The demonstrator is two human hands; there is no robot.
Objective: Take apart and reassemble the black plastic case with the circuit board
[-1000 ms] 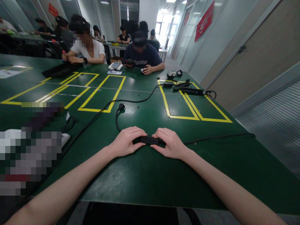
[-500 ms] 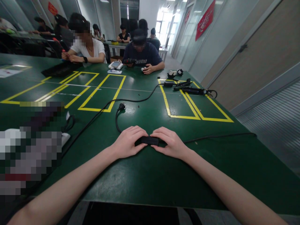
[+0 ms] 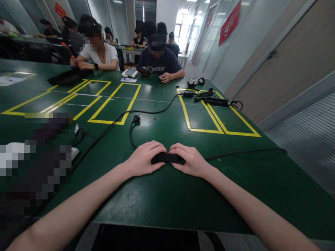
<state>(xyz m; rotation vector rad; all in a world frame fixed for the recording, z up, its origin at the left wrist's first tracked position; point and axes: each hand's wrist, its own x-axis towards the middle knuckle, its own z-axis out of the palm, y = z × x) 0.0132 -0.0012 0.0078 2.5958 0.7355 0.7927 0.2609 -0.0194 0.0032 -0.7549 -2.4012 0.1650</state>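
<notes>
The left hand (image 3: 145, 159) and right hand (image 3: 190, 161) pinch opposite ends of 1 black block (image 3: 168, 158), between them in the head view. Beyond the left hand, 1 plug (image 3: 136, 119) rests on the green table (image 3: 157, 202), its short cord (image 3: 130, 134) curving back toward that hand; 1 longer cord (image 3: 246, 152) stretches past the right hand.

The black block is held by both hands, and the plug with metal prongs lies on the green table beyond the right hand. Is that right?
Not quite: the head view shows the plug lying beyond the left hand, not the right hand. The rest holds: both hands hold the black block, and the plug is on the green table.
</notes>
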